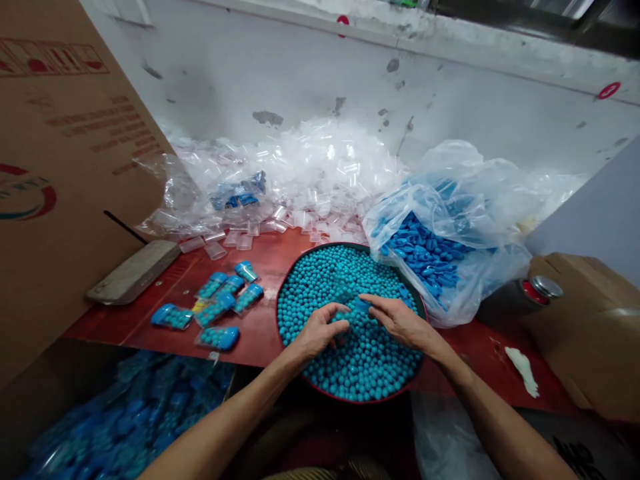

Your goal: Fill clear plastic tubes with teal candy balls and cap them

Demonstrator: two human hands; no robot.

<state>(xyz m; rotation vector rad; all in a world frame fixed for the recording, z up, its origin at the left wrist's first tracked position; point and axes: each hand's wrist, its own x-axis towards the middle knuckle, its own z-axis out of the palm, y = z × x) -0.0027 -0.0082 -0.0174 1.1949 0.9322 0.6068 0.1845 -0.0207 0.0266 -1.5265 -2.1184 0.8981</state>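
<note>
A round tray (283,341) with a red rim stands before me, heaped with small teal balls (367,373). Above the balls, my left hand (320,331) is closed, thumb and fingers curled around what looks like a clear plastic case (344,288); its outline blends with the balls behind. My right hand (400,321) is beside it, fingertips together at a small blue cap (363,305). Left of the tray lie several filled clear cases with blue caps, one of them a capped case (219,338) near the table edge.
Clear empty cases (325,173) are piled along the wall. A plastic bag (465,233) of blue caps (425,250) sits behind the tray's right side. A grey block (134,272), large carton (75,167), dark flask (520,300) and smaller carton (585,320) flank the red table (250,253).
</note>
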